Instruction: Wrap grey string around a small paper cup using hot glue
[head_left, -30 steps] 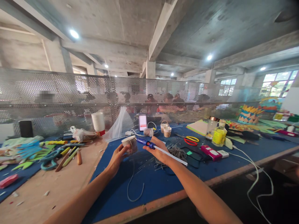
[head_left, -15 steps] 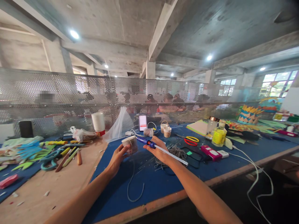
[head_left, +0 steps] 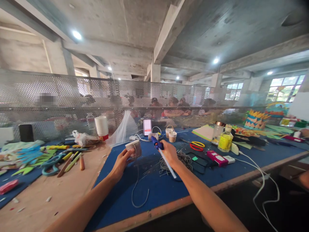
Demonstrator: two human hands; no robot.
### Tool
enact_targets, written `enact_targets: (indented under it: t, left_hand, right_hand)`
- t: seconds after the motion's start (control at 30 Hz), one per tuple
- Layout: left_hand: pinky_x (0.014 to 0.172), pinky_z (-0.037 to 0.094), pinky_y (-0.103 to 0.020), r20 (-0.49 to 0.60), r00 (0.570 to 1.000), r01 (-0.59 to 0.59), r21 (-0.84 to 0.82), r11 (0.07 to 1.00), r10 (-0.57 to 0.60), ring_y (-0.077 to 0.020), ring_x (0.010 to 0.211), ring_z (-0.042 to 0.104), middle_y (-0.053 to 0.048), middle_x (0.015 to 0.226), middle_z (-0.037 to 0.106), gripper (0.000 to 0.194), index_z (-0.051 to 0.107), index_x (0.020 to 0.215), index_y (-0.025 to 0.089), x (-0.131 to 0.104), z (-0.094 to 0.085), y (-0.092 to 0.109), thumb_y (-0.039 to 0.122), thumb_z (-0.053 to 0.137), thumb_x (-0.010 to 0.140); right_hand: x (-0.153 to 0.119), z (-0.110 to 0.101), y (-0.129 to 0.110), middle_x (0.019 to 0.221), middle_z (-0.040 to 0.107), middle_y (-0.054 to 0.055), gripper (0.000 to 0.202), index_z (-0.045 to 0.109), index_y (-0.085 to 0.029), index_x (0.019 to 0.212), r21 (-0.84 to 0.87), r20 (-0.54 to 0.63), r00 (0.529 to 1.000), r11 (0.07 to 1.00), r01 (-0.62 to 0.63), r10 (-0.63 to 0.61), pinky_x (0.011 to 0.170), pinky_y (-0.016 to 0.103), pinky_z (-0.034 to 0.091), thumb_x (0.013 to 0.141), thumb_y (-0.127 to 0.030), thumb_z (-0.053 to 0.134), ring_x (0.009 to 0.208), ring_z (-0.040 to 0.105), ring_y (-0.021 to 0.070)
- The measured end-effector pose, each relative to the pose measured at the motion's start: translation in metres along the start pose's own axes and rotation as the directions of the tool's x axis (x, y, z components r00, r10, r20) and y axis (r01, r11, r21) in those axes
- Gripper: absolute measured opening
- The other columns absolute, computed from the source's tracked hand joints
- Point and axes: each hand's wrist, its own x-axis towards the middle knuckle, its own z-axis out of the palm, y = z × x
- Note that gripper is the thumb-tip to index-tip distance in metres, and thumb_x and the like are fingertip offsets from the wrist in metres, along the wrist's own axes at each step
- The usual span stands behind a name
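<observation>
Ceiling lamps (head_left: 76,34) glared white at upper left and right, daylight entered through windows (head_left: 286,87) at right, darkness filled the lower right below the surface (head_left: 166,190), wide-angle distortion stretched the edges, mesh screen (head_left: 65,88) looked hazy

A gap opens over the blue mat (head_left: 164,193) between the paper cup (head_left: 136,150) in the left hand (head_left: 123,160) and the glue gun (head_left: 158,144) in the right hand (head_left: 170,152). Toward the desk's (head_left: 169,208) front edge a hand could pass over bare mat, crossing only a loose grey cord (head_left: 132,197). A tangle of cord (head_left: 185,157) blocks a low path beside the right wrist; the scissors (head_left: 191,144) and magenta box (head_left: 216,158) obstruct farther right. A perforated partition (head_left: 72,93) closes off the back edge behind a phone (head_left: 147,127) and small buckets (head_left: 172,137).
</observation>
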Motion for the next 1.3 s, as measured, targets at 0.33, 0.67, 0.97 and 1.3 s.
enact_targets:
  t: [0.33,0.67,0.97,1.3]
  left_hand:
    - [0.094,0.057,-0.042,-0.014,1.000,-0.014,-0.005,1.000,0.014,-0.0303,0.105,0.073,-0.009,0.106,0.079,0.054,0.076,0.112,0.019,0.001,0.000,-0.001,0.060,0.082,0.076]
    - [0.092,0.056,-0.039,0.028,0.999,-0.022,0.017,1.000,0.022,-0.0294,0.108,0.073,-0.009,0.113,0.079,0.059,0.074,0.120,0.020,-0.003,0.001,-0.002,0.062,0.079,0.078]
    - [0.091,0.058,-0.038,0.026,0.999,-0.033,0.001,0.999,0.033,-0.0300,0.111,0.072,-0.009,0.112,0.077,0.056,0.075,0.114,0.019,-0.004,0.004,0.001,0.060,0.082,0.077]
    - [0.092,0.058,-0.039,-0.020,0.998,-0.050,0.042,0.998,0.051,-0.0290,0.107,0.074,-0.010,0.117,0.078,0.057,0.075,0.115,0.021,-0.007,0.005,0.006,0.063,0.080,0.076]
  right_hand:
    - [0.011,0.012,0.032,0.131,0.069,0.021,0.036,0.057,-0.011,0.128,-0.287,0.187,0.948,0.937,-0.198,0.257,0.095,0.036,0.050,0.094,-0.021,0.065,0.122,0.069,0.0322]
    - [0.015,0.017,0.043,0.139,0.061,0.030,0.047,0.054,-0.005,0.137,-0.348,0.145,0.920,0.890,-0.296,0.363,0.101,0.041,0.051,0.098,-0.028,0.065,0.132,0.063,0.0370]
    - [0.012,0.016,0.043,0.138,0.061,0.029,0.042,0.059,-0.007,0.136,-0.385,0.127,0.926,0.878,-0.284,0.355,0.103,0.048,0.049,0.096,-0.020,0.060,0.132,0.060,0.0377]
    - [0.007,0.005,-0.009,0.117,0.074,0.010,0.012,0.070,-0.019,0.110,-0.046,0.063,0.997,0.998,0.043,-0.040,0.096,0.035,0.049,0.100,-0.024,0.064,0.111,0.069,0.0237]
